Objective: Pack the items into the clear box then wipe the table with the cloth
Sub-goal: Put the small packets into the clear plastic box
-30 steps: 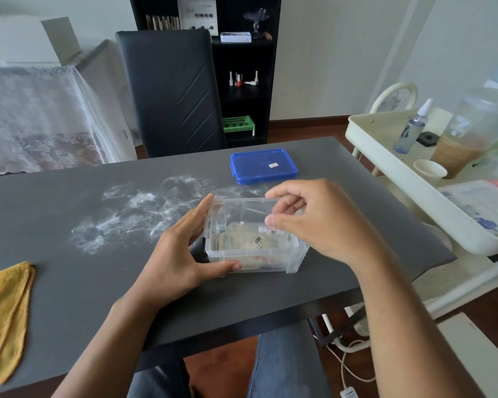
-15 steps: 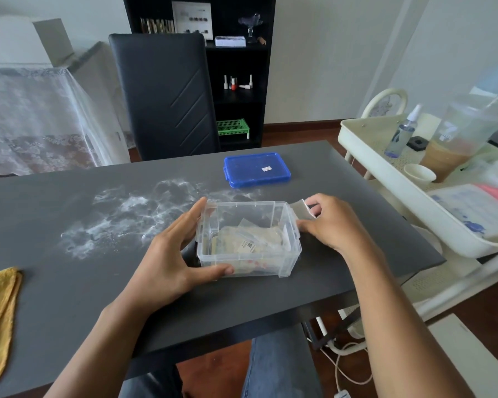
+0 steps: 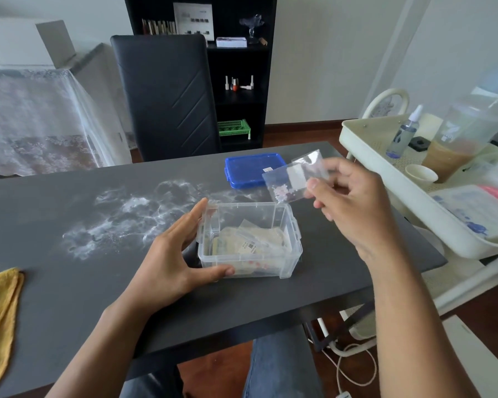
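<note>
1. Clear box sits lidless on the dark grey surface, near its front edge, with flat packets lying inside it.
2. The left hand cups the box's left end: the fingers lie straight along the far left corner and the thumb presses the near wall.
3. The right hand is raised above and to the right of the box, its thumb and curled fingers pinching a small clear zip bag that holds tiny pale pink pieces in one corner.
4. The bag hangs in the air, tilted, above the box's far right corner and not touching it.
5. A blue lid lies flat on the surface behind the box.
6. White powder smears spread across the surface to the left of the box.
7. A yellow cloth lies folded at the surface's left edge, well apart from the box.
</note>
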